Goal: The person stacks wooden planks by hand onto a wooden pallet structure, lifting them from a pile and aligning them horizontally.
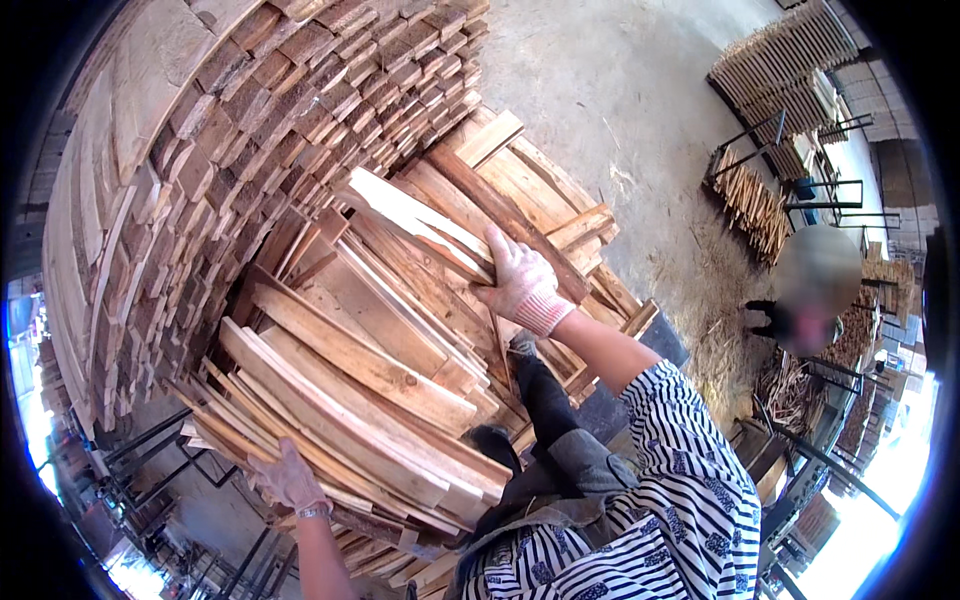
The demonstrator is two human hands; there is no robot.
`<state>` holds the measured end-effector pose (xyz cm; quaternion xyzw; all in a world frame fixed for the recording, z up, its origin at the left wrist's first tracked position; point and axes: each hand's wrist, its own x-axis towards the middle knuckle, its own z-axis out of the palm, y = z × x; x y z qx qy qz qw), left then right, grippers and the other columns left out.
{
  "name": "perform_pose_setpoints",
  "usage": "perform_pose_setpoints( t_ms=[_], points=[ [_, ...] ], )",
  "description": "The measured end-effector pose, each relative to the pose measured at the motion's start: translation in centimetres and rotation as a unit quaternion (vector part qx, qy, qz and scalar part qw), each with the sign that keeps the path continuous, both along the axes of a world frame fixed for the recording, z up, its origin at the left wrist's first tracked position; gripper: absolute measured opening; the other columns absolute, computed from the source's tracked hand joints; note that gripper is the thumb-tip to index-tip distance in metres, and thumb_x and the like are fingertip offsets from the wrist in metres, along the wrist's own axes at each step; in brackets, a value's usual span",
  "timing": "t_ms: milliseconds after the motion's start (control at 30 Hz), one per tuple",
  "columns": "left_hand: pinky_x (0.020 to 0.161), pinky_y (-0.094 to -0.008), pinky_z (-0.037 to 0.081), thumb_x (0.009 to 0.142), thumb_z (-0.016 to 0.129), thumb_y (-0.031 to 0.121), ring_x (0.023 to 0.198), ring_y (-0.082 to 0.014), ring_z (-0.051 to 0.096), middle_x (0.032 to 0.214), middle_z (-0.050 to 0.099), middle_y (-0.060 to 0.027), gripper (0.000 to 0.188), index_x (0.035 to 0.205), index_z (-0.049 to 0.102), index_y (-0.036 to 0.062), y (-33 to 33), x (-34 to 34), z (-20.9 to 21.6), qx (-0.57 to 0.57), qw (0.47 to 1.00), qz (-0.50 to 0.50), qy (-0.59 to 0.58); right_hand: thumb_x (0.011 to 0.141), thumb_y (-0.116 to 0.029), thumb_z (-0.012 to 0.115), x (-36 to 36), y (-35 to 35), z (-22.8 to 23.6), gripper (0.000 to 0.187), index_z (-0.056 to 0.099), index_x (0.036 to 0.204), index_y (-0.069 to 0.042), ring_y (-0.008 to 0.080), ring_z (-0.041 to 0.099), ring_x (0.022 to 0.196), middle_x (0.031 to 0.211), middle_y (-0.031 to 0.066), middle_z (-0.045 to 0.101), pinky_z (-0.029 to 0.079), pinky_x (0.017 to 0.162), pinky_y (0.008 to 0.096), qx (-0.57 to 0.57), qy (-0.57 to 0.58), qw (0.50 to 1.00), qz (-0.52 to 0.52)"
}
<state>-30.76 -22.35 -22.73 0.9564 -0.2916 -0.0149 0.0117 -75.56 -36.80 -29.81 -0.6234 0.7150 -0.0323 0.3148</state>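
A pale, rough-edged wooden board (425,222) is gripped at its near end by my gloved right hand (520,278). It slants away to the upper left above other planks. At the lower left, my gloved left hand (287,480) holds the outer edge of a pile of long boards (350,400). Its thumb lies over the top, while part of its fingers is hidden by the edge. Between my hands, several boards lie lengthwise, some with bark-brown edges. Beyond the held board, darker planks (500,205) lie on a wooden stack.
A tall stack of sawn boards (290,110) rises at the upper left, ends facing me. Concrete floor (620,90) stretches to the right, with scattered sawdust. Racks of wooden strips (750,205) and another person (810,300) are at the far right. My boots stand beside the pile.
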Motion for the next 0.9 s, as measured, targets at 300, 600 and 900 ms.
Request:
perform_pose_setpoints(
  t_ms=[300,600,900],
  points=[
    [0.115,-0.0479,0.034,0.085,0.072,0.033,0.133,-0.0433,0.044,0.149,0.041,-0.0304,0.092,0.156,0.028,-0.0044,-1.4,-0.1,-1.0,-0.103,0.993,0.000,0.058,0.089,-0.041,0.072,-0.3,-0.2,-17.1,0.090,0.028,0.154,0.001,0.0370,0.055,0.127,0.139,0.0228,0.054,0.048,0.104,0.0457,0.041,0.093,0.994,-0.036],
    [0.117,-0.0448,0.032,0.092,0.069,0.038,0.134,-0.0432,0.045,0.153,0.039,-0.0297,0.089,0.156,0.027,-0.0077,-0.1,0.5,-0.1,-0.067,0.995,-0.009,0.071,0.087,-0.027,0.080,-17.1,-7.3,-13.8,0.095,0.025,0.161,-0.003,0.0248,0.064,0.114,0.134,0.0186,0.063,0.055,0.098,0.0361,0.023,-0.293,0.948,-0.119],
    [0.109,-0.0396,0.040,0.095,0.063,0.025,0.123,-0.0302,0.052,0.143,0.051,-0.0188,0.071,0.154,0.031,-0.0003,-1.2,-0.2,-0.9,-0.200,0.962,-0.012,0.187,0.101,-0.050,0.056,-17.3,-12.3,-24.6,0.079,0.025,0.161,-0.009,0.0381,0.043,0.143,0.152,0.0269,0.046,0.034,0.119,0.0405,0.124,-0.236,0.959,-0.091]
  ],
)
